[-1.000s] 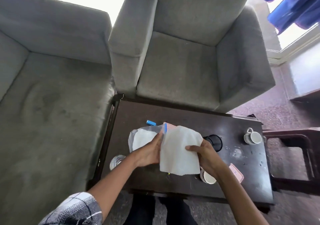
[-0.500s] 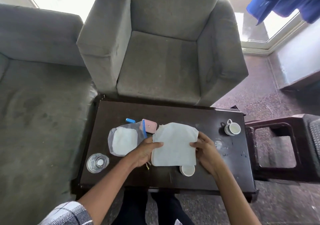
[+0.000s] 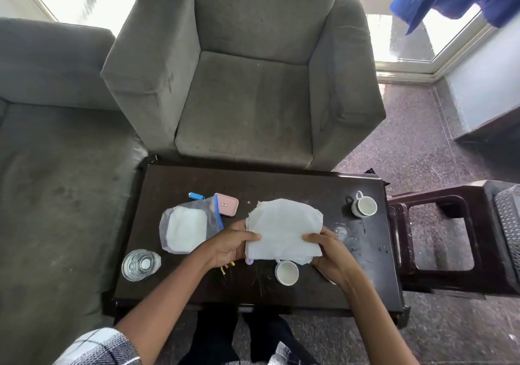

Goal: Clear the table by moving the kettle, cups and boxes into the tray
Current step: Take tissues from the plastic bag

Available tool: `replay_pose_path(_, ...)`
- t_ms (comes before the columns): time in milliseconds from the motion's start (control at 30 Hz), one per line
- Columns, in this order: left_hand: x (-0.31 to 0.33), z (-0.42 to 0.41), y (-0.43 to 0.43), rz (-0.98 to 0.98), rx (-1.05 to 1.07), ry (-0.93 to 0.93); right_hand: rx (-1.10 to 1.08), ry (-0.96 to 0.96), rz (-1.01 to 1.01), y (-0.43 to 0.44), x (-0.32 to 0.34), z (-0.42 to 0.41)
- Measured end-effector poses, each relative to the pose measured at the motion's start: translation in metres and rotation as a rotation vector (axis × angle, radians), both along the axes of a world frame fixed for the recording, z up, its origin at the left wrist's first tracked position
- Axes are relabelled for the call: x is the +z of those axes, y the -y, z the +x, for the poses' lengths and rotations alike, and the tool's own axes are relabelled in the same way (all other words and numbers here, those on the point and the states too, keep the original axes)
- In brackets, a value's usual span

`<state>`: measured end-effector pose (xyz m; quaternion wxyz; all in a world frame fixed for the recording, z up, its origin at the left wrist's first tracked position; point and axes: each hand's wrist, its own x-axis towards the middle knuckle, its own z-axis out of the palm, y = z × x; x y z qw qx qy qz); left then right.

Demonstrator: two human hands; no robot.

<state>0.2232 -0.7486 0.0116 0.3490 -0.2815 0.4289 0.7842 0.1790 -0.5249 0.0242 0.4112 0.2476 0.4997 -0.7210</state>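
Both hands hold a white cloth (image 3: pixel 282 231) over the middle of the dark table (image 3: pixel 295 184). My left hand (image 3: pixel 230 245) pinches its left edge and my right hand (image 3: pixel 330 255) grips its right edge. A white cup (image 3: pixel 286 272) stands just below the cloth near the front edge. A second white cup (image 3: pixel 363 206) with a handle sits at the right rear. A pink box (image 3: pixel 226 204) lies at the centre left. No kettle or tray is in view; whatever lies under the cloth is hidden.
A clear bag with white pads (image 3: pixel 187 228) and a blue clip (image 3: pixel 196 195) lie left of the cloth. A glass tumbler (image 3: pixel 139 264) stands at the front left corner. Grey armchair (image 3: pixel 247 83) behind, sofa (image 3: pixel 56 167) left, brown stool (image 3: pixel 450 238) right.
The view has tilted and shifted, so the table sits lower and more centred. The cloth has been lowered and spread flatter between my hands; a black round object seen earlier is now covered.
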Motion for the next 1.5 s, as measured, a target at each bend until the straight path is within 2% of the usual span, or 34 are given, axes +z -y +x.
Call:
replay_pose_path(133,0.006,-0.001,-0.004,-0.036,0.120,0.067,-0.035,-0.043,-0.002,-0.004,-0.004,-0.001)
replay_pose_path(233,0.007,0.001,-0.003,-0.003,0.161,0.119,0.017,-0.133,0.011,-0.004,-0.001,-0.002)
replay_pose_path(367,0.008,0.004,-0.002,-0.031,0.055,0.090,0.046,-0.233,0.058,-0.003,-0.002,-0.001)
replay_pose_path(533,0.005,0.006,-0.005,-0.185,-0.024,-0.034,-0.001,-0.146,-0.033,-0.008,-0.001,-0.002)
replay_pose_path(633,0.006,0.007,-0.006,-0.238,-0.042,-0.071,0.026,-0.147,0.084,-0.009,-0.002,0.000)
replay_pose_path(800,0.005,0.005,-0.013,-0.340,-0.032,-0.083,0.192,-0.133,0.250,-0.017,0.000,0.006)
replay_pose_path(967,0.004,-0.002,-0.024,-0.455,-0.082,-0.083,0.050,-0.141,0.364,-0.021,-0.005,0.003)
replay_pose_path(1100,0.003,-0.013,-0.033,-0.515,0.045,-0.034,-0.068,-0.159,0.453,-0.029,-0.014,-0.014)
replay_pose_path(1233,0.005,-0.015,-0.033,-0.565,0.068,-0.022,-0.126,-0.205,0.674,-0.043,-0.040,-0.041)
replay_pose_path(1400,0.005,-0.006,-0.032,-0.628,-0.003,-0.014,-0.008,-0.260,0.897,-0.033,-0.094,-0.061)
replay_pose_path(1500,0.005,0.000,-0.031,-0.644,-0.001,-0.014,0.098,-0.298,1.019,-0.016,-0.100,-0.062)
